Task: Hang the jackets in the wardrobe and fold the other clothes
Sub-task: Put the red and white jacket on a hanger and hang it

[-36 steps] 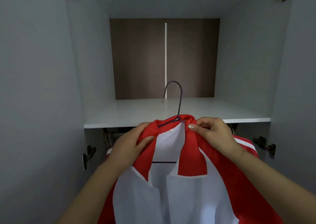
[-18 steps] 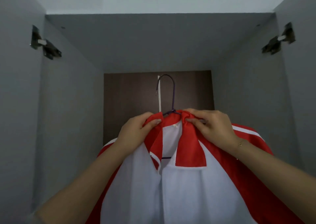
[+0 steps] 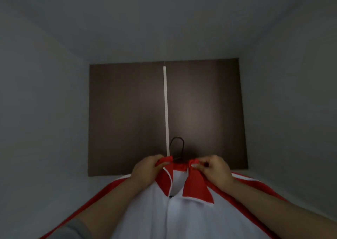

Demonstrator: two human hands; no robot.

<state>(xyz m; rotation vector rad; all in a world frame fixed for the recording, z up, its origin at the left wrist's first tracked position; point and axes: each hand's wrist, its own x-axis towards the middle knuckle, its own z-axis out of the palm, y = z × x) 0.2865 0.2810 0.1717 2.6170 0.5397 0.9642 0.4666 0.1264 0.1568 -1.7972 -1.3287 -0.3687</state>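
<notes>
Since half a second ago, jacket [image 3: 182, 217] and hook [image 3: 177, 144] sit lower in view, deeper inside the wardrobe [image 3: 45, 111]. Left hand [image 3: 145, 171] grips the red collar's left side, fingers curled round it; right hand [image 3: 213, 169] pinches the right side, likely steadying the hanger for the unseen rail

Left hand [image 3: 145, 169], right hand [image 3: 213, 169] raised, fingers apparently pinching.

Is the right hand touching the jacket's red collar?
Touching. The head view shows the right hand pinching the right flap of the jacket's red collar, thumb and fingertips closed on the fabric beside the hanger hook.
</notes>
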